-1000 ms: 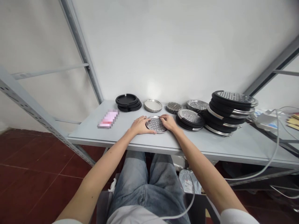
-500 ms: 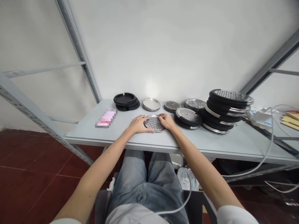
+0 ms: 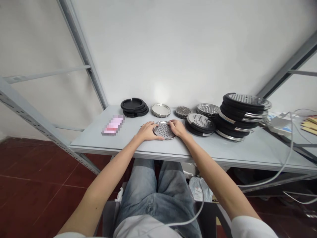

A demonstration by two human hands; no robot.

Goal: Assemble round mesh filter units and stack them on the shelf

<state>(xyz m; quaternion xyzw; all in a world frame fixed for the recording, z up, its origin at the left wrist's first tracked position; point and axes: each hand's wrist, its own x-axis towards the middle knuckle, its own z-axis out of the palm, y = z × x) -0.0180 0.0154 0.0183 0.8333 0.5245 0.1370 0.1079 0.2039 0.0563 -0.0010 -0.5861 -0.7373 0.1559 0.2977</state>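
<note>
A round metal grater point(image 3: 164, 129) with a shiny rim lies flat on the table in front of me. My left hand point(image 3: 148, 132) wraps its left edge, the thumb along the near rim and the fingers at the far side. On the right rim, the bent fingers of my right hand point(image 3: 177, 128) press down and grip; the fingertips are partly hidden. Behind the grater stand a stack of plain silver discs point(image 3: 160, 109) and a stack of smaller perforated discs point(image 3: 183, 112). Just right of my right hand are perforated discs in black rings point(image 3: 201, 124).
Black notched rings point(image 3: 134, 106) are stacked at the back left, with a blurred pink phone-like item point(image 3: 113, 125) before them. A tall stack of black-rimmed graters point(image 3: 242, 115) stands at right. Grey shelf posts point(image 3: 84, 53) frame the table point(image 3: 128, 145); a white cable point(image 3: 284, 165) hangs at right.
Both hands keep their hold on the grater, with hardly any movement. The whole view has shifted slightly with the head.
</note>
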